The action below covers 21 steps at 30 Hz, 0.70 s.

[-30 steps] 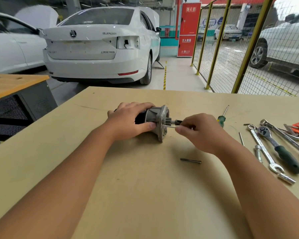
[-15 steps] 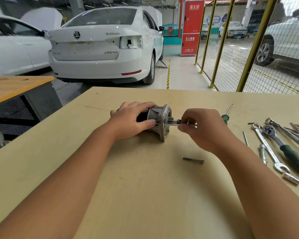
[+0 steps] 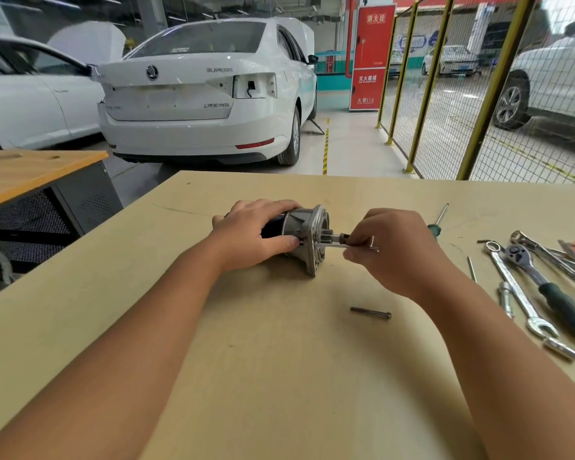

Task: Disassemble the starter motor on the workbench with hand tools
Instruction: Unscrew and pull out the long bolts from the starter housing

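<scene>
Field note, head view. Starter motor [image 3: 301, 237] lies on its side near the middle of the desk [image 3: 279, 376], long axis running left to right, flanged aluminium nose pointing right toward my right hand [image 3: 395, 250]. My left hand [image 3: 256, 234] is clamped over the dark body, fingers wrapped across the top and thumb pressed on the near side just left of the housing; it pins the unit against the desk. The right hand sits just right of the nose, fingers closed in a pinch on a long through bolt [image 3: 352, 246] that stands out of the flange parallel to the motor's axis, just on the near side of the pinion shaft [image 3: 337, 237]. The bolt's head end shows past my fingers on the right. So the relation I work by: bolt and motor share one axis, and the way out is straight right, away from the flange. I judge any sideways pull would bind the shank in its bore. The right hand is the one placed for it; the left only braces. A second long bolt [image 3: 370, 313] lies loose on the desk nearer me, apart from both hands, so I take it one fastener is already out. Ratchet [image 3: 545, 290], combination wrench [image 3: 518, 290] and green-handled screwdriver [image 3: 437, 224] lie to the right, untouched.
</scene>
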### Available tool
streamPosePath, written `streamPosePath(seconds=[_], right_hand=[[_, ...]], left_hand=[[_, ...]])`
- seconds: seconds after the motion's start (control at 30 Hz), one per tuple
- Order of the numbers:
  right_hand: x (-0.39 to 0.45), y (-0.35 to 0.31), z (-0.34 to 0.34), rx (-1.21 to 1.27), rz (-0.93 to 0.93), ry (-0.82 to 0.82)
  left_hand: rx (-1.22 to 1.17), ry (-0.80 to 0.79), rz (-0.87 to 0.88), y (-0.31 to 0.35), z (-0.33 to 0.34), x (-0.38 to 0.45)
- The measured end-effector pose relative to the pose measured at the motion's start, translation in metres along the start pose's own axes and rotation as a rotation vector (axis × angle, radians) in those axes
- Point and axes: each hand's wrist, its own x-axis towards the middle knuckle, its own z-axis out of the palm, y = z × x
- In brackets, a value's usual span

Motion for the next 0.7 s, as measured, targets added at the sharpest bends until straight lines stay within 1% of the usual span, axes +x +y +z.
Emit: streamPosePath(seconds=[0.13, 0.3, 0.43, 0.57, 0.7], right_hand=[[0.0001, 0.0042, -0.0047, 0.058, 0.050, 0.026], [0.0005, 0.0074, -0.0028, 0.063, 0.144, -0.014], [0.0005, 0.0057, 0.0004, 0.070, 0.119, -0.039], [0.0004, 0.0052, -0.0001, 0.080, 0.074, -0.024], [0.0004, 0.0056, -0.0014, 0.088, 0.075, -0.056]], left_hand=[[0.001, 0.000, 0.000, 0.0003, 0.0002, -0.0004], [-0.008, 0.000, 0.002, 0.0005, 0.0006, 0.0000], [-0.010, -0.010, -0.003, -0.0006, 0.0001, 0.0004], [-0.012, -0.012, -0.004, -0.0001, -0.0006, -0.0004], [-0.022, -0.018, -0.001, 0.0003, -0.0017, -0.0009]])
